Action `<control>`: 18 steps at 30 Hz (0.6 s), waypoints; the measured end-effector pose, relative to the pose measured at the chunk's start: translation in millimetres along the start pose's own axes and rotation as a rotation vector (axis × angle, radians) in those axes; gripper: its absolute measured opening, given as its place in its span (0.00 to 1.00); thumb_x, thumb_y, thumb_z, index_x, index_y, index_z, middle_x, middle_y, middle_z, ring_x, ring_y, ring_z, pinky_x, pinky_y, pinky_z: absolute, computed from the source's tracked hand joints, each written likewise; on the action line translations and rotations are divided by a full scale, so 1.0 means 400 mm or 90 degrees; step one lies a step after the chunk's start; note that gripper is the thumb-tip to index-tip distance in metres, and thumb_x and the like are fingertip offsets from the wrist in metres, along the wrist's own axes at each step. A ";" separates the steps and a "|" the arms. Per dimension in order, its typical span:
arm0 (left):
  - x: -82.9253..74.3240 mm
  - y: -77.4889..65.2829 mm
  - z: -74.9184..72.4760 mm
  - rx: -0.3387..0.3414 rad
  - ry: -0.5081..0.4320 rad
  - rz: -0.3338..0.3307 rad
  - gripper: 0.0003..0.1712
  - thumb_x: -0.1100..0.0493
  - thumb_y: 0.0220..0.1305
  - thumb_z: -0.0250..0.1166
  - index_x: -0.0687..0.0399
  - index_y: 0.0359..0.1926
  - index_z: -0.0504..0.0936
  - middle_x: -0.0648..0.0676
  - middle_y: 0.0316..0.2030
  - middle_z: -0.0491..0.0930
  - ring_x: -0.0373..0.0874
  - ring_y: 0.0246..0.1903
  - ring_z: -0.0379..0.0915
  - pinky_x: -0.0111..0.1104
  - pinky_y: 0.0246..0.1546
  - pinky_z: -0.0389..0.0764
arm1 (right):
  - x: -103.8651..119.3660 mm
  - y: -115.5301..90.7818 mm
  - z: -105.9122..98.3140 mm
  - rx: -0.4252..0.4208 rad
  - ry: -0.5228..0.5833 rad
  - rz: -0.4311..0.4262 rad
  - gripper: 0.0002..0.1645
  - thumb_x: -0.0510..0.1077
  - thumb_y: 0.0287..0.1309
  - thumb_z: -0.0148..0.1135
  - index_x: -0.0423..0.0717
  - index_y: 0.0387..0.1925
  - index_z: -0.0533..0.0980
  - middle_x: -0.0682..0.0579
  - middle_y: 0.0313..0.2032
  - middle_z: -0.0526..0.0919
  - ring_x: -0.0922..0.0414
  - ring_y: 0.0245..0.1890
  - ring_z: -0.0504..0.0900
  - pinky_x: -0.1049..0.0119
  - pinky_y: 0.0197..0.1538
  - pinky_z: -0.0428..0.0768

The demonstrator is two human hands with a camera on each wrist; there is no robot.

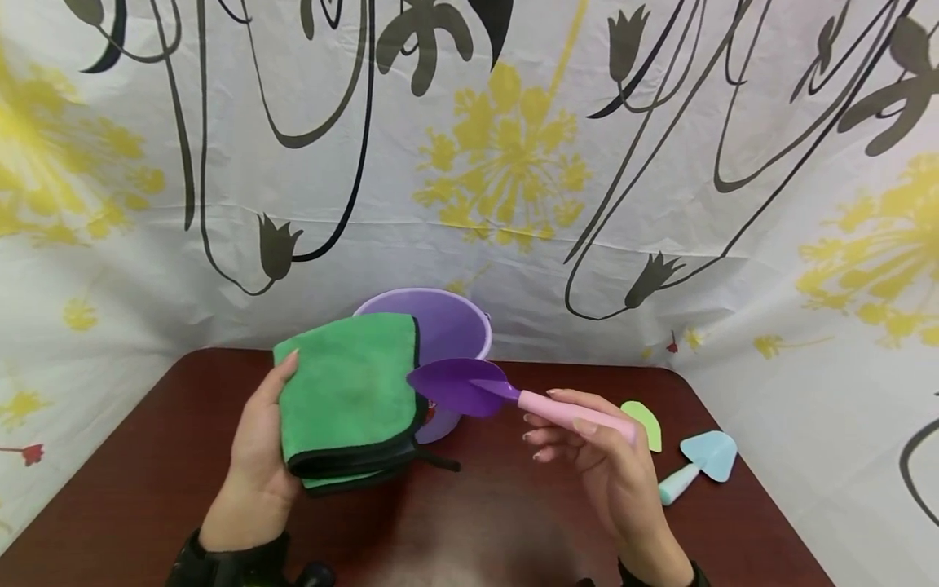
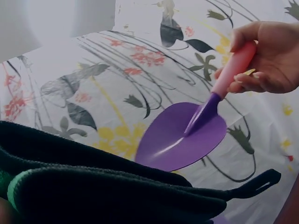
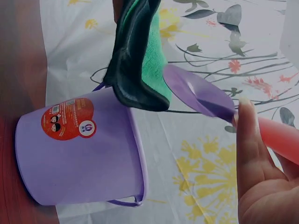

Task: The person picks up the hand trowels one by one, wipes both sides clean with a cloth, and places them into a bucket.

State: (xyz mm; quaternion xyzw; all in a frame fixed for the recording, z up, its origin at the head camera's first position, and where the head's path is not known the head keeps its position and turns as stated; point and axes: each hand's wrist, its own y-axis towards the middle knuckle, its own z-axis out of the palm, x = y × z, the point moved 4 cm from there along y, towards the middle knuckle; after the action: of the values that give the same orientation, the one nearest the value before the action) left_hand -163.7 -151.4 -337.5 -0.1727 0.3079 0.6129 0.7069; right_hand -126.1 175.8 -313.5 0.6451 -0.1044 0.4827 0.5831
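My left hand (image 1: 257,456) holds a folded green cloth (image 1: 348,383) with dark edging and a small hanging loop, thumb on its near face. In my right hand (image 1: 616,473) is a toy trowel, its pink handle (image 1: 565,414) pinched between thumb and fingers. The trowel's purple blade (image 1: 462,386) points left, its tip overlapping the cloth's right edge in the head view. In the right wrist view the blade (image 3: 198,91) tilts close beside the cloth (image 3: 156,65). Behind both stands a lilac bucket (image 1: 440,318), upright, partly hidden by the cloth.
On the right of the dark red table (image 1: 499,522) lie a light blue trowel (image 1: 707,456) and a lime-green piece (image 1: 643,424), partly hidden by my right hand. A patterned white sheet (image 1: 469,204) hangs behind the table. The bucket carries a red label (image 3: 70,119).
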 end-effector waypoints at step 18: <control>-0.081 -0.023 -0.031 0.096 -0.006 0.128 0.16 0.53 0.83 0.38 0.46 0.66 0.59 0.49 0.54 0.71 0.44 0.50 0.77 0.36 0.51 0.85 | -0.053 0.093 -0.022 -0.147 -0.308 0.128 0.19 0.36 0.72 0.54 0.35 0.61 0.76 0.49 0.43 0.91 0.53 0.38 0.91 0.56 0.36 0.89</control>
State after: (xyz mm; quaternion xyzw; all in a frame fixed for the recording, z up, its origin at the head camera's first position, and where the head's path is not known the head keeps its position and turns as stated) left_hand -159.6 -185.4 -327.0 -0.0843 0.3660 0.6565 0.6541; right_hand -167.3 163.4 -306.4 0.6575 -0.3581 0.3549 0.5599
